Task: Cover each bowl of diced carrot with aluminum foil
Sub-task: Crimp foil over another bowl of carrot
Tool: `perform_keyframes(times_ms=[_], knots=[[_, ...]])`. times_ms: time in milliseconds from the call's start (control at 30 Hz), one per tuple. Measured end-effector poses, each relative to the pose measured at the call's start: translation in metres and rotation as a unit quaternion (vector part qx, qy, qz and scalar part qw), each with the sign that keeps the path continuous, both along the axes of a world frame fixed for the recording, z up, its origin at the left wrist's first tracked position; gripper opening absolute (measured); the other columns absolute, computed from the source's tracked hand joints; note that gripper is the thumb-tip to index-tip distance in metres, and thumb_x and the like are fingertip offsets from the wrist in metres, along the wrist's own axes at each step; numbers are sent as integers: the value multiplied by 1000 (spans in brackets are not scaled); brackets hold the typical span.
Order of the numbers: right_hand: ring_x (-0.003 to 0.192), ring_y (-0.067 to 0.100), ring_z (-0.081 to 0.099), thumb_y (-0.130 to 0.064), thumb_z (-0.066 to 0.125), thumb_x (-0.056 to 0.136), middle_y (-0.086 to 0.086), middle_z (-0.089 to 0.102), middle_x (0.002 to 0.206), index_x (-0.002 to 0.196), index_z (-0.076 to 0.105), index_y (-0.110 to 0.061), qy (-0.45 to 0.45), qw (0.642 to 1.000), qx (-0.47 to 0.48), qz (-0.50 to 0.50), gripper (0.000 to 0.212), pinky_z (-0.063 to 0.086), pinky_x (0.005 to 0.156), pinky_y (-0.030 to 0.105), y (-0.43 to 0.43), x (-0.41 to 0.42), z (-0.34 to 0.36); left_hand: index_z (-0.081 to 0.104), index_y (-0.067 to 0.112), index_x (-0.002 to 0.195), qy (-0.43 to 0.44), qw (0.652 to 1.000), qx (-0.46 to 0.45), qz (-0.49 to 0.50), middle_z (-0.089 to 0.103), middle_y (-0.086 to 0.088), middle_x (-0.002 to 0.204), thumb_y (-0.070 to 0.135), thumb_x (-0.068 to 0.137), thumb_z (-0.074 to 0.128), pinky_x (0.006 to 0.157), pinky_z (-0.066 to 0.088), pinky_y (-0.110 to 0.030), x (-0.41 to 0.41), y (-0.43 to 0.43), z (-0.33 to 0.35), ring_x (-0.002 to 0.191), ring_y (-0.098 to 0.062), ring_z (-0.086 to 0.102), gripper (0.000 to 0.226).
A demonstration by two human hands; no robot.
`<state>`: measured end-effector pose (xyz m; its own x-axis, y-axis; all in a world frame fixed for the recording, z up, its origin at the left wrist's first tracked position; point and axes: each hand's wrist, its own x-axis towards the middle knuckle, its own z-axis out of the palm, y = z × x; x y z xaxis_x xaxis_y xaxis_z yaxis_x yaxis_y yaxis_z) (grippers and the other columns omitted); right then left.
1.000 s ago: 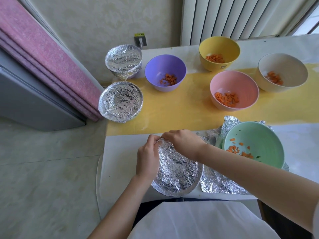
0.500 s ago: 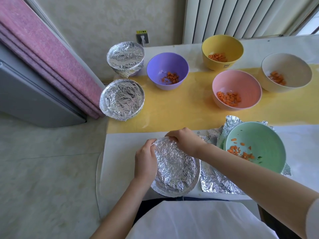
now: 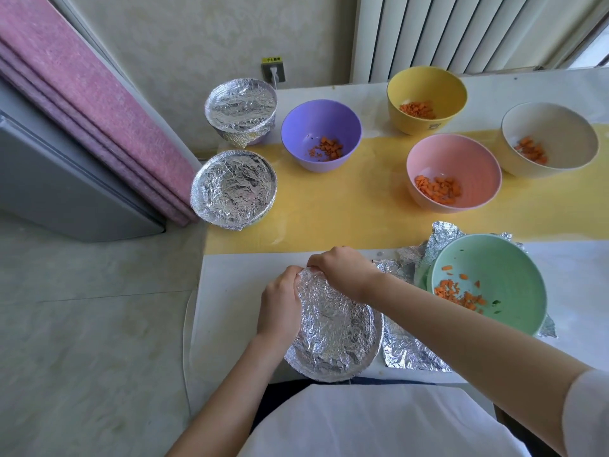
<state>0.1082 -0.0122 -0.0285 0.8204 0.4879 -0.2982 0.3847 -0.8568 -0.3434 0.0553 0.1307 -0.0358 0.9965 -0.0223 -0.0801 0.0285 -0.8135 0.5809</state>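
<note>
- A white top (image 3: 362, 423) is covering the torso, below the left hand (image 3: 280, 305).
- A white sleeve (image 3: 590, 413) is ending far up the arm from the right hand (image 3: 342, 268).
- A dark garment (image 3: 283, 395) is showing at the top's hem.

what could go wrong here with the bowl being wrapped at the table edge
1. The near bowl sits at the front edge of the table while the left hand and right hand pinch its foil cover round the rim; a hard press might tip it off.
2. The green bowl stands on the loose foil sheet; tugging that sheet out could drag it and spill carrot.
3. The crinkled foil cover may tear under more pinching.
</note>
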Motion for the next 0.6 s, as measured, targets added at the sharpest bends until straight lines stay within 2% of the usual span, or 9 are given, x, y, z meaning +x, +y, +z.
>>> perform_keyframes(times_ms=[133, 267, 367, 467, 533, 600], knots=[[93, 30, 61, -3, 41, 94, 8, 66, 108, 121, 55, -15, 0, 1000, 25, -4, 33, 38, 68, 30, -2, -3, -4, 61, 5, 114, -8, 1000, 8, -12, 67, -17, 88, -1, 94, 44, 62, 34, -32, 1, -1, 1, 77, -34, 59, 27], [104, 28, 61, -17, 39, 101, 9, 64, 119, 128, 54, -15, 69, 985, 134, -79, 31, 47, 85, 37, -20, -10, -6, 61, 4, 114, -8, 1000, -5, -10, 67, -16, 91, 0, 95, 44, 65, 44, -36, 0, -1, 1, 79, -34, 61, 26], [95, 25, 64, -19, 42, 100, 7, 68, 110, 122, 59, -13, 86, 977, 163, -107, 28, 49, 83, 36, -33, -13, -10, 62, 4, 115, -12, 1000, -7, -12, 68, -15, 92, -3, 93, 45, 65, 45, -34, -1, -1, 0, 80, -31, 62, 28], [87, 26, 65, -9, 44, 98, 9, 69, 104, 120, 58, -11, 62, 985, 137, -90, 27, 51, 77, 36, -33, -14, -14, 61, 5, 117, -13, 1000, 1, -15, 69, -14, 95, -7, 91, 46, 67, 46, -33, -1, -2, -2, 82, -30, 63, 32], [86, 28, 64, -1, 43, 95, 11, 68, 104, 120, 56, -12, 46, 990, 113, -73, 30, 51, 74, 38, -30, -14, -15, 60, 6, 118, -13, 1000, 3, -9, 68, -13, 97, -9, 89, 46, 68, 48, -35, -3, -1, -1, 84, -30, 63, 35], [89, 27, 64, -2, 41, 96, 9, 67, 108, 121, 55, -13, 38, 990, 117, -69, 31, 51, 75, 38, -26, -13, -12, 59, 6, 118, -18, 1000, 12, 2, 68, -13, 100, -12, 88, 45, 70, 48, -36, -6, 0, -1, 87, -31, 63, 38]])
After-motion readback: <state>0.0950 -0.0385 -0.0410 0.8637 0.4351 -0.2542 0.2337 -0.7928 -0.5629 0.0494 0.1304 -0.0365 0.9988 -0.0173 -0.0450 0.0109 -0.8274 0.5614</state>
